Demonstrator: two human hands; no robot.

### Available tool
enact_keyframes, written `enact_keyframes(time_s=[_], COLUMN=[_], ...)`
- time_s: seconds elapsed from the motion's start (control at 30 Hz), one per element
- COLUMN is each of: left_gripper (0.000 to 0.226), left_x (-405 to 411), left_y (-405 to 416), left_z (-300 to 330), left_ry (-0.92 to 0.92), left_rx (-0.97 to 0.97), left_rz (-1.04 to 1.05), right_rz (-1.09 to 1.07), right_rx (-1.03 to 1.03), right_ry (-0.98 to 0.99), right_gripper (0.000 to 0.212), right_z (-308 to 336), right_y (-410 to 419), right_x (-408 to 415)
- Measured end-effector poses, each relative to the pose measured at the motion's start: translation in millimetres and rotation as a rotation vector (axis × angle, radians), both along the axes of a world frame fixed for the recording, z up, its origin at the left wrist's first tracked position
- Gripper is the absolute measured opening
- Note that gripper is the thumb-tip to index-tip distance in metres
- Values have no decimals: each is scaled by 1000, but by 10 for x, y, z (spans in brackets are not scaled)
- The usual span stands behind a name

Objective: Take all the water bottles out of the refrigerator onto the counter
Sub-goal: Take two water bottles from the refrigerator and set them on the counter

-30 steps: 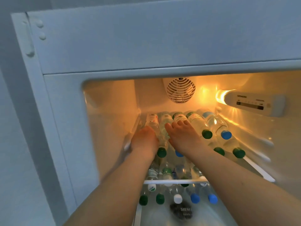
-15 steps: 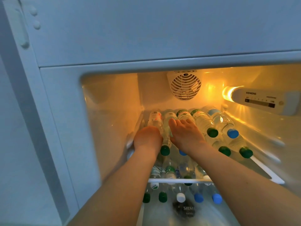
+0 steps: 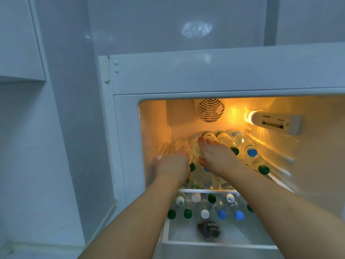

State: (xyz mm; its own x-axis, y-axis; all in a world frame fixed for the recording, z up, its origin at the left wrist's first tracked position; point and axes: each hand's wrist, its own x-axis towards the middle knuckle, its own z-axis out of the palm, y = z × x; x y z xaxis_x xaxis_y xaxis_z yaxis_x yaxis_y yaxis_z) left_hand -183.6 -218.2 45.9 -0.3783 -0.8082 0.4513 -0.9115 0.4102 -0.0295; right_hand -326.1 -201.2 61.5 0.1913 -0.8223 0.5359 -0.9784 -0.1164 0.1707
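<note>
Inside the lit fridge [image 3: 233,71], head view: both forearms are reached onto the top shelf, where water bottles [image 3: 225,140] are laid on their sides, caps toward the front. Left hand [image 3: 174,163] is set palm-down over the leftmost bottle [image 3: 182,144], a clear one w/ a white label and green cap; fingers are curled down over it, but how firmly it's gripped can't be told, as fingertips are hidden behind the knuckles. Right hand [image 3: 214,156] is turned thumb-up just beside it, fingers held fairly straight and laid against the next bottle [image 3: 196,146]; nothing is seen clasped by it. To the right of the hands, more bottles are lined up: green-capped ones and a blue-capped one [image 3: 244,144] nearest the right wall. Below the shelf's white front edge [image 3: 207,190], a second layer of bottles is seen w/ green, white and blue caps [image 3: 221,214]. A round fan grille [image 3: 210,110] is fixed at the back, and a control panel w/ lamp [image 3: 274,121] is mounted at right. No bottle is seen outside the fridge.
</note>
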Motion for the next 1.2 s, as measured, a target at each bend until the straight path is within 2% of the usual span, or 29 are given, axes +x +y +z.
enact_keyframes(time_s=[0.13,0.33,0.47,0.57,0.63,0.73,0.8,1.03,1.2], left_gripper=[23,14,32,31,27,27,29,32,34], left_x=[227,642,960,1153,1324,1714,1839,2501,3087], left_y=[399,1089,1407,1576,1727,1987,2038,2390,2664], left_z=[113,386,503,552,468,212,98,-436,-918], left_ry=[-3,79,162,224,279,300,271,184,234], left_rx=[-10,11,99,203,282,400,410,398,447], left_rz=[-44,-136,-147,-143,-104,-9,33,201,367], right_rz=[21,2,-25,-41,-30,-14,14,140,311], right_rx=[3,9,94,164,227,443,540,852,955], right_ry=[8,-45,-144,-288,-378,-383,-416,-304,-204], right_gripper=[47,40,40,31,30,30,26,29,27], right_z=[147,350,454,499,408,188,38,-590,-973], right_y=[418,992,1341,1586,1764,2027,2053,2104,2050], right_x=[126,332,457,569,709,1121,1243,1943,2509])
